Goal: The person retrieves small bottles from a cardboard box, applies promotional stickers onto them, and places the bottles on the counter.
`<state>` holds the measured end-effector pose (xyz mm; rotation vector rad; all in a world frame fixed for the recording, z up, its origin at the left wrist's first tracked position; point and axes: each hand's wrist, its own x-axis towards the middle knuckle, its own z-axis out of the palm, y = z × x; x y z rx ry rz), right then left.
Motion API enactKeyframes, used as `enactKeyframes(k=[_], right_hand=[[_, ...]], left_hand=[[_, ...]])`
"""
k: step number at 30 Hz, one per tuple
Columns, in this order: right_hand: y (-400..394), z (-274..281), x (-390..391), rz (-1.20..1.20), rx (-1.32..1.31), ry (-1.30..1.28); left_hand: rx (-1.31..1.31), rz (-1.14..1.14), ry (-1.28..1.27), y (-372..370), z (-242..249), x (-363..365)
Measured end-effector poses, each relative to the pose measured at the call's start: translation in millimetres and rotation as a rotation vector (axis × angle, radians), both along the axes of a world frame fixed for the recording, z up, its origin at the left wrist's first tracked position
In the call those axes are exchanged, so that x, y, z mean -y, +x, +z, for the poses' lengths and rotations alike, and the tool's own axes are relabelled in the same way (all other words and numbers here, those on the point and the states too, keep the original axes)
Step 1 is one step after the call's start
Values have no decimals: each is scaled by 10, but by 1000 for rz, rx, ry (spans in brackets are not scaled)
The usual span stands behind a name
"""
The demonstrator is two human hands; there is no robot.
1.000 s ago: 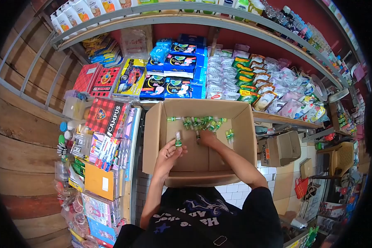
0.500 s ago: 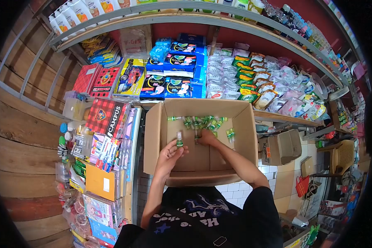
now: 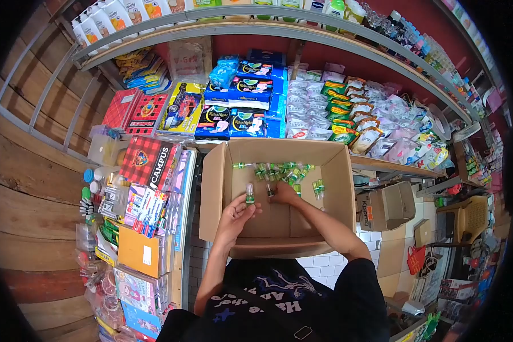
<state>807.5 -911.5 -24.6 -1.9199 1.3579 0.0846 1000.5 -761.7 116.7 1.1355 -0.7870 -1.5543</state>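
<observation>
A cardboard box (image 3: 319, 214) stands open in front of me, and both hands are inside it. My left hand (image 3: 236, 216) is closed around a small green-labelled bottle (image 3: 250, 198), held upright with its clear cap on top. Just to its right, my right hand (image 3: 284, 194) pinches another small bottle (image 3: 269, 190), partly hidden by the fingers. Behind the hands, several green bottles (image 3: 293, 174) lie in a loose heap along the box's far side. A few more bottles (image 3: 318, 187) sit apart from the heap, on the right.
Sanitary pad packs (image 3: 249, 91) and small pouches (image 3: 342, 117) fill the shelf behind the box. Notebooks (image 3: 148, 162) and stationery are stacked on the left. At right are another carton (image 3: 398, 206) and a plastic chair (image 3: 467, 219) on the tiled floor.
My right hand has drawn back slightly from the heap, and a small bottle shows more clearly at its fingers. My left hand still holds its bottle, nearly unmoved.
</observation>
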Motion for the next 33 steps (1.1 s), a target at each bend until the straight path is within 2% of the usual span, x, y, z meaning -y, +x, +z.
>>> enactKeyframes(k=[2, 8, 11, 14, 17, 21, 29, 33], right_hand=[[9, -57, 19, 25, -54, 35], [5, -35, 82, -41, 60, 96], [41, 190, 79, -81, 240, 151], [109, 699, -63, -183, 472, 240], [154, 1256, -191, -190, 583, 302], [151, 1626, -380, -256, 717, 298], [102, 1797, -821, -347, 883, 396], [123, 1734, -997, -335, 880, 323]], left_hand=[[-4, 3, -2, -1, -4, -8], [-17, -6, -8, 17, 0, -16], [-21, 0, -17, 22, 21, -35], [-44, 11, -25, 20, 28, -45], [-56, 19, -25, 22, 51, -51], [-95, 20, -39, 43, 79, -70], [-82, 12, -48, 129, 279, -101], [-72, 0, -38, 167, 332, -124]])
